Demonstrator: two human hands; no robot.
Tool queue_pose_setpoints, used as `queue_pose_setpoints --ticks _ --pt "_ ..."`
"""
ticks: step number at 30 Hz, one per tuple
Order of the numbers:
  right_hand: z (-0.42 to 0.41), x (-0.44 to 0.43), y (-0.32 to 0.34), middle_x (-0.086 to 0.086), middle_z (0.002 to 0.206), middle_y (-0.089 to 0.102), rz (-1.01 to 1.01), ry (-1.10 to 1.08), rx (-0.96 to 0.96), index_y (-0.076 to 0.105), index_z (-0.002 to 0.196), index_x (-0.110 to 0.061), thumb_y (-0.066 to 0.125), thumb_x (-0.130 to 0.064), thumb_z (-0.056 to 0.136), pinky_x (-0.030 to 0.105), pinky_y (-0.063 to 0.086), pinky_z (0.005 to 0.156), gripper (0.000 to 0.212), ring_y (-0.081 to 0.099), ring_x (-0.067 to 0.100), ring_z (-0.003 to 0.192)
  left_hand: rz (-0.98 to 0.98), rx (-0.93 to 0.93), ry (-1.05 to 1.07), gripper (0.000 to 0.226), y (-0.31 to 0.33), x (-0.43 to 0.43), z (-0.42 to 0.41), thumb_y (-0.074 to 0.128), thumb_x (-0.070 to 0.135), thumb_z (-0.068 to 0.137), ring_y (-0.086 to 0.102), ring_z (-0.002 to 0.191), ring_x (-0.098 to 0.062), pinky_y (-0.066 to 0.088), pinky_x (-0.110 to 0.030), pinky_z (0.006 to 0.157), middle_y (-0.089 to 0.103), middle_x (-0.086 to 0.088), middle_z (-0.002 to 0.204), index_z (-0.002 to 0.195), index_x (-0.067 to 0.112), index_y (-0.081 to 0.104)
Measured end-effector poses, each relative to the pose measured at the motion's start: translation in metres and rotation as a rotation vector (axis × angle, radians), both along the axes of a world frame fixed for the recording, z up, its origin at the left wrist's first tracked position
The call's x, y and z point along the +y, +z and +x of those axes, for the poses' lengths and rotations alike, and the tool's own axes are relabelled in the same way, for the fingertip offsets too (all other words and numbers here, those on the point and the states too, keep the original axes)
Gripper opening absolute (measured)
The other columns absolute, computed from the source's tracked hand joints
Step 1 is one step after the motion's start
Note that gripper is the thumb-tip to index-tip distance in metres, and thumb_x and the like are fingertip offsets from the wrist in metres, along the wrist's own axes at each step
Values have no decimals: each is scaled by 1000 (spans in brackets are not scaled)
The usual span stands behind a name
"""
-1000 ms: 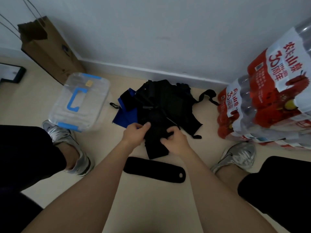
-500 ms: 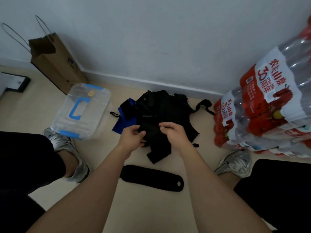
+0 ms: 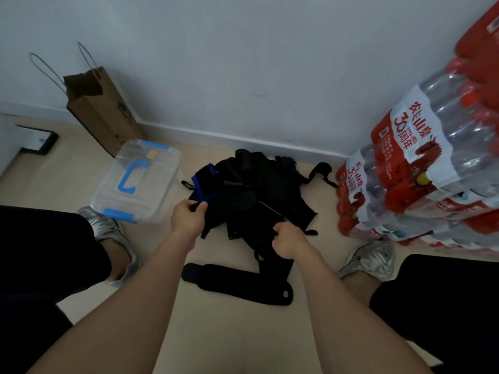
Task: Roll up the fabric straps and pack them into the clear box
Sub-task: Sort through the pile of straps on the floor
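Observation:
A heap of black fabric straps (image 3: 256,190) with a blue piece (image 3: 198,186) lies on the floor by the wall. My left hand (image 3: 187,217) pinches one end of a black strap at the heap's left edge. My right hand (image 3: 287,238) grips the other end of that strap (image 3: 243,225), held stretched between both hands. One flat black strap (image 3: 237,283) lies alone on the floor nearer to me. The clear box (image 3: 137,182) with blue handle and clips stands to the left, lid on.
A brown paper bag (image 3: 104,112) leans on the wall behind the box. Shrink-wrapped packs of water bottles (image 3: 421,174) are stacked at the right. My grey shoes (image 3: 113,238) (image 3: 371,259) flank the straps. A dark frame (image 3: 37,140) lies far left.
My hands have moved apart, left hand to the left and right hand down-right, pulling the black strap out between them. The view has tilted up a little.

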State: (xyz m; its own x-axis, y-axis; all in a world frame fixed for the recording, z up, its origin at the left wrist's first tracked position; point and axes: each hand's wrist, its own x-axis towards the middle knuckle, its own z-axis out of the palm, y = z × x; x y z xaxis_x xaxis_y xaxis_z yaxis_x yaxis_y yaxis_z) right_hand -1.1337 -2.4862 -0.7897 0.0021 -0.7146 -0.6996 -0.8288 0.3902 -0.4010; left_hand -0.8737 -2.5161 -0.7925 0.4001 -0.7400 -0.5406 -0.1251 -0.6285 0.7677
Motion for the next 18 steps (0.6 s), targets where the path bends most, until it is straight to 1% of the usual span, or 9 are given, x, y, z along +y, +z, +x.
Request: queue_pose_setpoints --ticks 2,3,6,7,9,11,14,16,18 --pt "-1 2 1 12 113 67 -62 3 74 67 120 -10 50 -10 108 34 55 86 21 65 29 104 -7 -75 3 8 -2 0 6 64 25 107 68 101 -31 62 -53 92 69 -12 111 107 17 64" --pt "0 3 2 14 112 69 -98 -36 92 68 118 -7 51 -13 110 36 58 87 20 67 30 102 -17 -76 -2 4 -2 0 8 62 20 108 68 103 -31 63 -51 90 68 -11 112 108 18 65" --pt "-1 -1 4 8 89 70 -180 -244 -31 65 87 -7 66 -38 106 42 62 85 36 66 23 83 -55 -113 -27 24 -3 0 11 53 4 107 67 107 -30 61 -43 89 69 -8 117 110 19 72" --pt "-1 -4 8 5 92 70 -142 -298 -92 66 90 -8 75 -48 97 38 61 85 42 68 21 87 -66 -144 -24 31 -3 0 11 50 0 105 67 107 -29 61 -42 92 70 -8 117 110 20 73" --pt "-2 -12 18 5 118 70 6 -345 -174 68 117 -7 91 -57 78 32 57 95 68 67 24 113 -88 -205 28 35 -3 -2 12 48 -4 102 68 103 -28 60 -41 92 71 -8 113 110 19 73" --pt "-4 -21 25 9 135 67 125 -455 -316 65 136 -6 98 -49 68 37 56 104 87 65 28 124 -119 -246 138 26 -1 -5 13 54 -1 103 67 99 -26 58 -41 90 70 -7 108 110 19 69" --pt "-5 -31 30 10 131 74 124 -735 -699 75 130 -19 94 -23 77 39 63 92 57 71 27 117 -165 -290 265 9 2 -10 13 62 12 105 66 94 -27 58 -41 88 65 -3 104 107 21 65" --pt "-4 -37 32 6 130 76 23 -850 -886 74 133 -25 84 -8 88 36 63 86 49 72 26 119 -194 -275 325 5 6 -13 10 64 18 105 67 89 -27 58 -32 72 65 0 99 104 22 65" --pt "-3 -43 34 5 126 78 -81 -920 -966 73 134 -27 76 0 92 33 63 81 50 75 25 116 -224 -192 362 4 12 -17 6 65 21 106 70 87 -26 59 -25 54 66 1 96 103 21 68"
